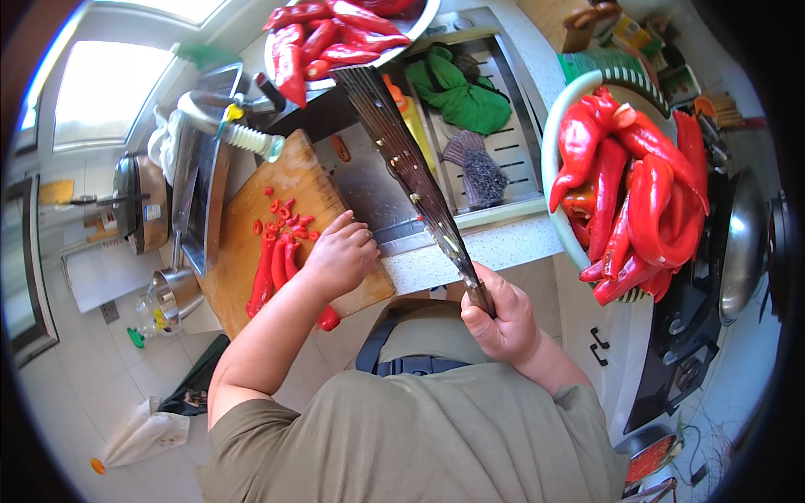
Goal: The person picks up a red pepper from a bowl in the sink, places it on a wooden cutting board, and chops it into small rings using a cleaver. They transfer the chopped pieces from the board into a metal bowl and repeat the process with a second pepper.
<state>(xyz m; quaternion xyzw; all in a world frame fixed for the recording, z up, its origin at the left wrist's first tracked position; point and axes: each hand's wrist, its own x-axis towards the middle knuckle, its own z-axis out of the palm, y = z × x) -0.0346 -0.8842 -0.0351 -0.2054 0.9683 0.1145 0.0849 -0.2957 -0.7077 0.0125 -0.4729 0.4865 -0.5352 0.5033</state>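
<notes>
My right hand (503, 317) grips the handle of a long, dark, ribbed knife (409, 166). Its blade slants up over the sink, with pale seeds and bits stuck along it. On the right edge of a wooden cutting board (302, 163) rests my left hand (339, 254), fingers slightly spread; its underside is hidden. Left of that hand lie whole red peppers (270, 267) side by side, partly behind my forearm. Chopped red pepper pieces (283, 220) are scattered just beyond their ends. One red pepper tip (328, 318) shows near the board's front edge.
A steel sink (377, 188) holds a green cloth (465, 94) and a scourer (483, 176) on its rack. Red peppers fill a white basin (434, 14) beyond and a pale green basket (552, 163) at right. A faucet (251, 138) overhangs the board; a gas stove (679, 352) stands right.
</notes>
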